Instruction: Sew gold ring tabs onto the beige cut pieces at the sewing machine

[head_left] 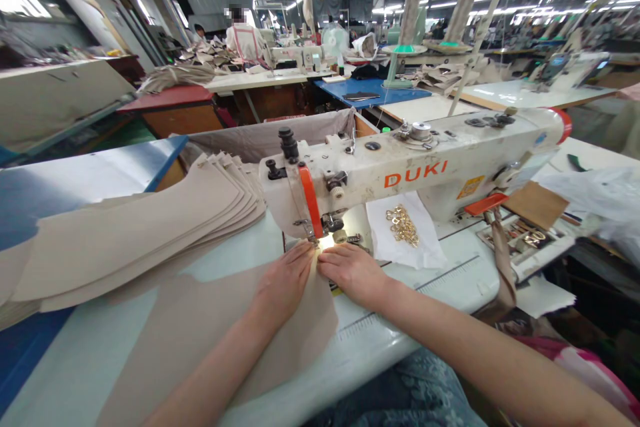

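Under the presser foot of a white sewing machine lies a beige fabric panel, spread over the pale machine bed. My left hand rests on the panel just left of the lit needle area, fingers stretched out and lying flat. From the right, my right hand presses on the fabric's edge by the needle, its fingers extended and close to the left fingertips. The fingertips partly hide the stitching spot. Gold-coloured metal hardware pieces lie on a white sheet behind my right hand.
A stack of beige panels lies to the left, partly over a blue surface. At right, a tray holds small parts, beside clear plastic. Thread cones stand behind the machine. A person sits farther back.
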`<state>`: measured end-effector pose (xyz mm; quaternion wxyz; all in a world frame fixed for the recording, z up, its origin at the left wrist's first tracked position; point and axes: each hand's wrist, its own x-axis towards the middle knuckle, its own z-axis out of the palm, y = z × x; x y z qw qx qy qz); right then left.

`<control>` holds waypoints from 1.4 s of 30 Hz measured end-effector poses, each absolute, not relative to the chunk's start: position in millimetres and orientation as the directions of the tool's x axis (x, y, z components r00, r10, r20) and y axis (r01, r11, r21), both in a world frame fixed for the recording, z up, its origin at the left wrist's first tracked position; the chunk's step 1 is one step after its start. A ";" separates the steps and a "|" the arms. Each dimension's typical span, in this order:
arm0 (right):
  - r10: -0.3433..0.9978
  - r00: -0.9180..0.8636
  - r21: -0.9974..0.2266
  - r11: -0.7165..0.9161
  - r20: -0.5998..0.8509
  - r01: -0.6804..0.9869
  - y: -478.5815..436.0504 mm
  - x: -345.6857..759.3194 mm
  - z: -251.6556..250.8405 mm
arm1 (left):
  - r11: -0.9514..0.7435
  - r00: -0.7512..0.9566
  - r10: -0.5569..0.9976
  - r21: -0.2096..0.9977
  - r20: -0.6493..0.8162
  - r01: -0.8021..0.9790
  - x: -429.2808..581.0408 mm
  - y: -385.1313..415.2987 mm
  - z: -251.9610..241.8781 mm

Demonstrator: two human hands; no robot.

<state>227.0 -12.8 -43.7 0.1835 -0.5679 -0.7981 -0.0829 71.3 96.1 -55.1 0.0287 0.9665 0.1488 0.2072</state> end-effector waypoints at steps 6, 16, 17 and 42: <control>0.867 -0.283 -0.067 0.338 0.411 0.939 -10.9 226.2 -44.6 | -0.962 0.864 0.261 0.038 0.431 0.272 71.0 97.1 -54.9; 0.884 -0.264 -0.089 0.321 0.387 0.943 -8.3 226.8 -42.4 | -0.947 0.843 0.322 0.157 0.431 0.281 75.6 100.2 -54.4; 0.887 -0.261 -0.091 0.317 0.382 0.944 -8.1 226.6 -42.1 | -0.943 0.839 0.332 0.172 0.430 0.285 76.1 99.8 -53.5; 0.845 -0.426 -0.027 0.458 0.322 0.888 -26.1 204.1 -36.0 | -0.905 0.763 0.425 0.219 0.487 0.364 42.8 67.7 -55.3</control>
